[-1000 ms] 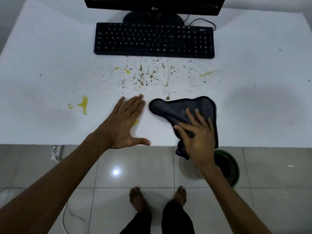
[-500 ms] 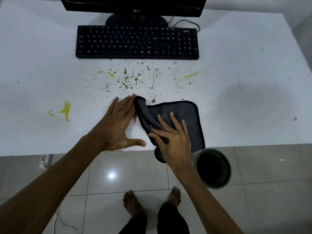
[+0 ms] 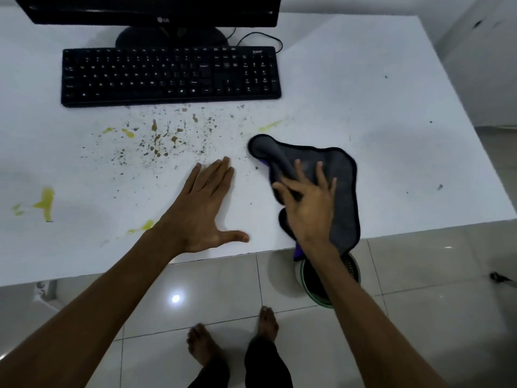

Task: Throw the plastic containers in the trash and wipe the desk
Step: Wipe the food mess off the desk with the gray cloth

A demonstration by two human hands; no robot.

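Observation:
A dark grey cloth (image 3: 340,175) with a black hem lies on the white desk (image 3: 363,113) near its front edge, one corner hanging over the edge. My right hand (image 3: 309,203) presses on the cloth with its fingers spread. My left hand (image 3: 204,211) lies flat on the bare desk to the left of the cloth, fingers straight, thumb out. Brown specks and yellow smears (image 3: 165,138) cover the desk between the hands and the keyboard. A green trash basket (image 3: 349,273) stands on the floor under the desk's edge, partly hidden by my right forearm. No plastic containers are in view.
A black keyboard (image 3: 170,75) and a monitor (image 3: 156,9) stand at the back of the desk. More yellow smears (image 3: 46,203) mark the left side. My bare feet (image 3: 232,343) stand on the tiled floor. A power socket (image 3: 42,288) shows below the desk at the left.
My right hand has slid the cloth to the right, away from my left hand, which it touched half a second ago. The left hand has stayed flat on the desk.

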